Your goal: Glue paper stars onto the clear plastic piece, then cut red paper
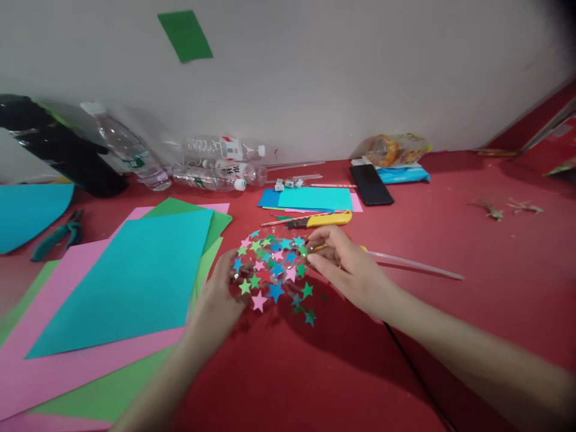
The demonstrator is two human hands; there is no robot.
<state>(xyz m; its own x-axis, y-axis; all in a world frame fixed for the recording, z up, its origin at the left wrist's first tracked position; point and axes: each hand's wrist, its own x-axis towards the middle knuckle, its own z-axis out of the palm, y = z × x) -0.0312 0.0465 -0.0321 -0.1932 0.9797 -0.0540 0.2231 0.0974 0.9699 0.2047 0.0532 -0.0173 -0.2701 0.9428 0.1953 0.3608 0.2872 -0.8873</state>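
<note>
Wall (297, 90), one, pale grey, across the upper frame. Table (270, 372), one, red, from the middle of the frame to its lower edge. Large coloured sheets, overlapping, lower left: turquoise sheet (135, 282) on top, pink sheet (67, 375) and green sheet (117, 390) showing beneath. Black object (58, 144), one, upper left, leaning. Blue piece (31, 216), one, flat, at the left edge. Clear bottle (126, 141), one, tilted, upper left. Further clear bottles (207, 177), a group lying down, upper centre-left.

Left hand (222, 294), lower centre-left: curled around the left side of the star cluster, gripping it, fingers partly hidden. Right hand (348, 267), right of centre: thumb and fingertips drawn close together at the cluster's right edge; whether a piece is pinched between them cannot be told. Star cluster (277, 269), centre of the frame, between the hands: small stars in blue, pink, green and red, the clear form among them hard to make out.

Also: green square (185, 36), on the wall, upper left; small coloured papers (315, 198), stacked, centre; blue packet (405, 174), upper right; black phone (371, 184), beside the papers; yellow cutter (326, 220), above the right hand; teal-handled pliers (56, 237), left. Smallest: white blocks (288, 183), several, just above the papers.
</note>
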